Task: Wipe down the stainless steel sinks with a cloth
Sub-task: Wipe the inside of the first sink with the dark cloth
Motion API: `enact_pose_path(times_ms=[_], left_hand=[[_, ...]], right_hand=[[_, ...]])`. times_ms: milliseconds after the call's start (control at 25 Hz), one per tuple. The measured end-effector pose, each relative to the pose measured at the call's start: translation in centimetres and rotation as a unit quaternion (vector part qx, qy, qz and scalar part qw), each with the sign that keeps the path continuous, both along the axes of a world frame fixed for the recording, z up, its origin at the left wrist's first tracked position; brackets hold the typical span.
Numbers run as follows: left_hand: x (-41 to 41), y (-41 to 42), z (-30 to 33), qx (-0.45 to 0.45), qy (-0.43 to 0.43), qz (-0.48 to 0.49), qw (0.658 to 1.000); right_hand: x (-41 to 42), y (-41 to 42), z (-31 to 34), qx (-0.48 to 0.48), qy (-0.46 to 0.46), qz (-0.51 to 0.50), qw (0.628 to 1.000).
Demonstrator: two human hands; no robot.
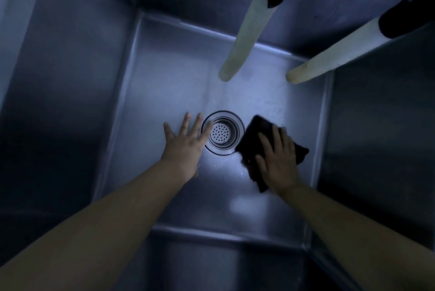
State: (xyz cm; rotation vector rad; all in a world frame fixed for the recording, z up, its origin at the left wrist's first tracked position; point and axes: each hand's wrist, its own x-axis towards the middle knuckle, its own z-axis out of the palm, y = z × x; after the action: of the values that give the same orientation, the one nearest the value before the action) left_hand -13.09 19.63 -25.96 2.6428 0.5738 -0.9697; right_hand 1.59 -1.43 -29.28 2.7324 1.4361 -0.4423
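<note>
The dark, crumpled square cloth (256,149) is lying flat on the floor of the deep stainless steel sink (164,78), just right of the round perforated metal drain strainer (222,133), its long axis running from near-left up to a far corner pointing away from the person. The right hand (277,161) is pressing on it, palm down with fingers straight. The left hand (186,144) is resting spread flat on the sink floor, its fingertips overlapping the strainer's rim, holding nothing. Two pale hoses (244,29) are hanging into the basin.
</note>
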Motion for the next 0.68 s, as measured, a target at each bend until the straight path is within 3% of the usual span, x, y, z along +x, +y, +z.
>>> enact_pose_path(times_ms=[120, 240, 400, 520, 680], left_hand=[[-0.9, 0.5, 0.1, -0.004, -0.018, 0.019, 1.0], [-2.5, 1.6, 0.9, 0.016, -0.019, 0.088, 0.996], [-5.8, 4.2, 3.0, 0.036, 0.014, 0.171, 0.985], [-7.8, 5.3, 4.4, 0.053, -0.011, 0.209, 0.976], [-9.2, 5.4, 5.6, 0.039, -0.044, 0.265, 0.962]], right_hand=[[3.0, 5.7, -1.6, -0.009, -0.048, -0.062, 0.997], [4.1, 10.6, -1.9, -0.016, -0.072, -0.057, 0.996], [2.1, 16.1, -1.6, -0.017, -0.061, 0.024, 0.998], [-1.5, 18.8, -1.3, -0.013, -0.039, 0.108, 0.993], [-8.0, 16.9, -1.7, 0.012, -0.018, 0.249, 0.968]])
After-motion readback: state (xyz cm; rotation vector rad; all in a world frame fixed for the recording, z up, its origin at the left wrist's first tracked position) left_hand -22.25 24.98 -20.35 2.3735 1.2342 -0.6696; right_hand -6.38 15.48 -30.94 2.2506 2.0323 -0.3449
